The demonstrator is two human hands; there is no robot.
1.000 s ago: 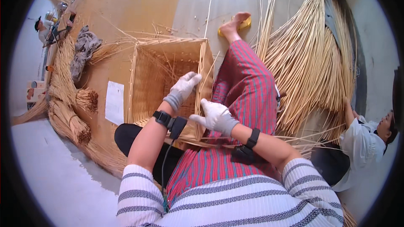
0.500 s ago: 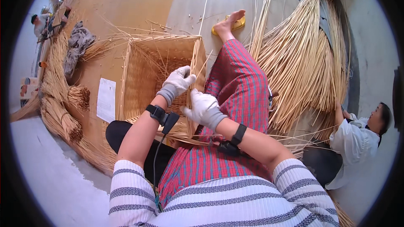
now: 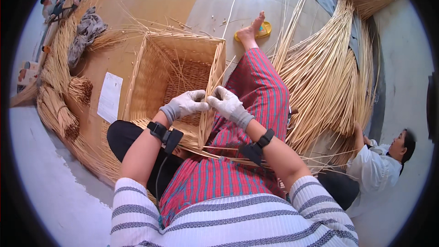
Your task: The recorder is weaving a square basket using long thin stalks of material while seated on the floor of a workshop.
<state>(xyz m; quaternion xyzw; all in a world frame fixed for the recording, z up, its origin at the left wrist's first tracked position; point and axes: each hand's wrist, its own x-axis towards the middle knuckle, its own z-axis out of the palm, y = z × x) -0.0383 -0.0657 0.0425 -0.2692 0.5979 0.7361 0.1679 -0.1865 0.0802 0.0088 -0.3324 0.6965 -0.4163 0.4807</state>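
Observation:
A deep rectangular wicker basket (image 3: 148,75) lies before my lap, its opening toward me and its darker woven bottom showing inside. My left hand (image 3: 188,104), in a pale work glove, reaches across the opening and pinches the inner side of the right rim (image 3: 214,82). From the outer side my right hand (image 3: 228,104), gloved too, has thumb and fingers closed on the same rim. The fingertips of both hands nearly meet there. Thin willow rods run along this rim, but whether one is between the fingers is too small to tell.
A broad fan of loose willow rods (image 3: 324,68) spreads at the right, near a seated co-worker (image 3: 375,167). Tied bundles (image 3: 59,112) and a grey cloth (image 3: 87,34) lie left. A paper sheet (image 3: 109,97) rests beside the basket; a yellow slipper (image 3: 264,29) is under my foot.
My right hand has moved up from lower beside the rim and closed its fingers there. My left hand has come nearer along the rim. The view has shifted slightly.

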